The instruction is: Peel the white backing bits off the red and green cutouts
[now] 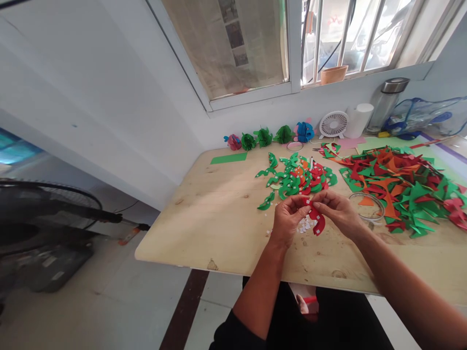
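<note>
A curved red piece (pixel 319 225) with small white squares on it hangs between my hands above the table's front part. My left hand (pixel 288 218) pinches its upper left end between thumb and fingers. On the other side, my right hand (pixel 334 209) has its thumb and fingertips closed on the same piece near its top. Small white squares (pixel 305 224) lie scattered on the wood just under the hands. Beyond them is a loose pile of curved green pieces (pixel 288 181), mixed with red and orange ones, many carrying white squares.
A big heap of red, orange and green scraps (pixel 408 189) covers the right side, with a tape roll (pixel 367 206) beside it. Along the wall stand folded paper shapes (pixel 264 137), a small white fan (pixel 333 124) and a glass bottle (pixel 386 104). A green strip (pixel 229 158) lies back left.
</note>
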Available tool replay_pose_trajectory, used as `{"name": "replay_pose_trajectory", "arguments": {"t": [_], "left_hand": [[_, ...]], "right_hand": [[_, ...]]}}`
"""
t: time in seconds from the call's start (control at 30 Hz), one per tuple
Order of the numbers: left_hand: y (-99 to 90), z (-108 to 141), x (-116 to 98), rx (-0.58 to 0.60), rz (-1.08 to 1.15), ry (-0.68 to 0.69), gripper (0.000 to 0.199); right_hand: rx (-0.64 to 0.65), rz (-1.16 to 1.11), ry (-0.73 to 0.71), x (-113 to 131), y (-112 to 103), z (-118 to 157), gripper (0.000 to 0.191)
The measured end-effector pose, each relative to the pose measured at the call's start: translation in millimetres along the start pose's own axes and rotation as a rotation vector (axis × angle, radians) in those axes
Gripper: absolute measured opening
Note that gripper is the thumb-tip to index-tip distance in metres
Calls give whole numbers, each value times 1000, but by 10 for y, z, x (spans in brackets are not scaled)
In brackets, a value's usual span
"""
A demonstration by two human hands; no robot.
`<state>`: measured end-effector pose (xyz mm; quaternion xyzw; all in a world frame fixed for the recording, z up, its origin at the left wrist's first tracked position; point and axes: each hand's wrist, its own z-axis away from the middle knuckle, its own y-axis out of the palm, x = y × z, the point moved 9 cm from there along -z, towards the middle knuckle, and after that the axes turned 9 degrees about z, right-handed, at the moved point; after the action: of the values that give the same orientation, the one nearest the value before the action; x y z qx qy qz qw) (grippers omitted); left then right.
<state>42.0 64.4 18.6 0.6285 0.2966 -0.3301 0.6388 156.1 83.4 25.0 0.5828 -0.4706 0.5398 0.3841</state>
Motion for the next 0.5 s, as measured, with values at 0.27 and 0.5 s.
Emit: {"name": "replay_pose_trajectory", "arguments": {"t": [0.27,0.5], "left_hand": [[25,19,-17,17,-22,-2,21],[34,15,-22,50,-50,-6,22]], "right_hand": [[22,-63,27,-29,16,0,21],[37,-91,36,-30,29,5,19]]}}
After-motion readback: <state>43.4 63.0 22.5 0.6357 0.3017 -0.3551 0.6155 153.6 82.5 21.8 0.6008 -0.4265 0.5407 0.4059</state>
